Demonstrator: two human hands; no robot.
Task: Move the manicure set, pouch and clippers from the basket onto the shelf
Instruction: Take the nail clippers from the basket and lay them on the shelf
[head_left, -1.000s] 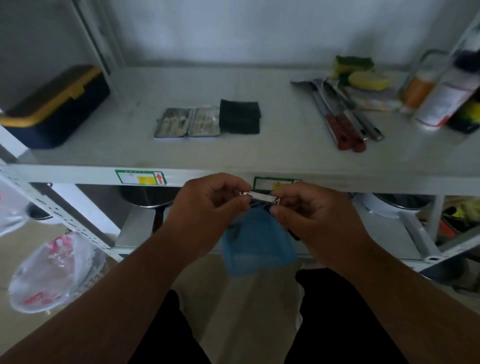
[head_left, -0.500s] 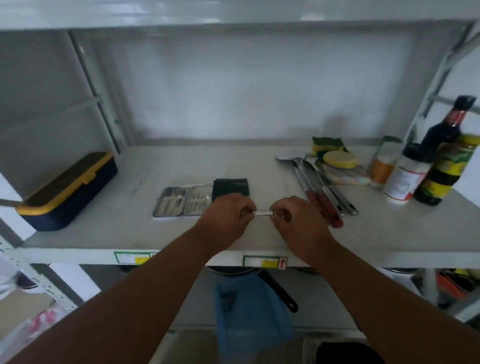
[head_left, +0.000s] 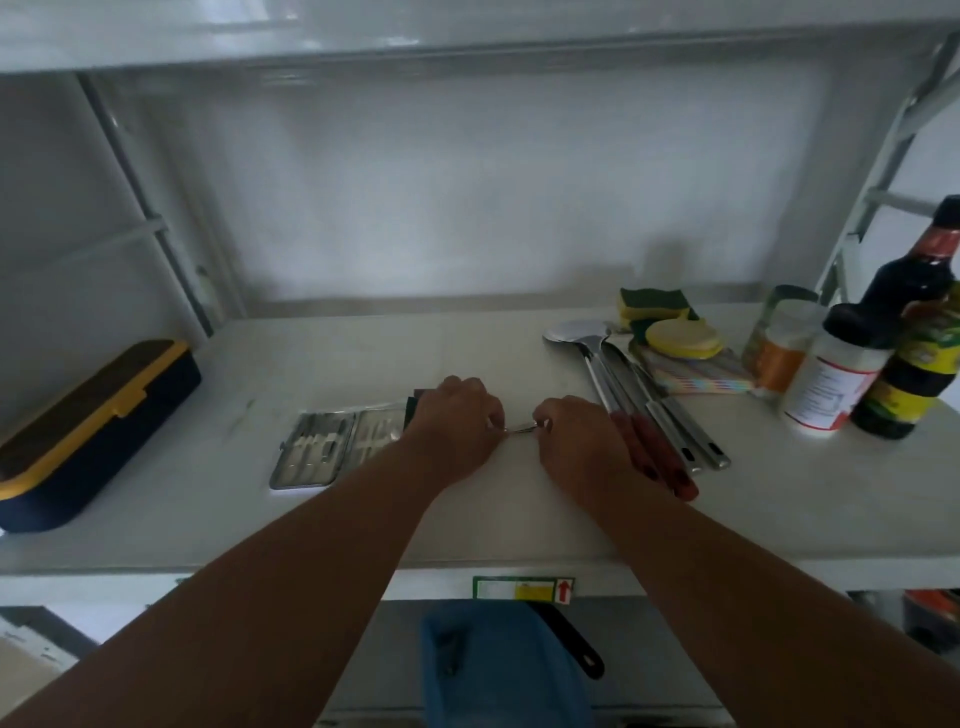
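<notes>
Small silver clippers (head_left: 521, 427) are pinched at both ends, by my left hand (head_left: 457, 426) and my right hand (head_left: 574, 441), low over the white shelf (head_left: 363, 353). The open manicure set (head_left: 332, 447) lies flat on the shelf just left of my left hand. Only a corner of the dark pouch (head_left: 418, 397) shows behind that hand. The blue basket (head_left: 498, 665) sits below the shelf's front edge, between my forearms.
A navy box with a yellow lid (head_left: 88, 426) stands at the shelf's left end. Steel utensils with red handles (head_left: 644, 415) lie right of my right hand. Sponges (head_left: 660, 317), jars (head_left: 826, 379) and dark bottles (head_left: 914, 332) crowd the right end.
Both hands rose from in front of the shelf edge and moved the clippers forward over the shelf, beside the pouch. The view tilted upward.
</notes>
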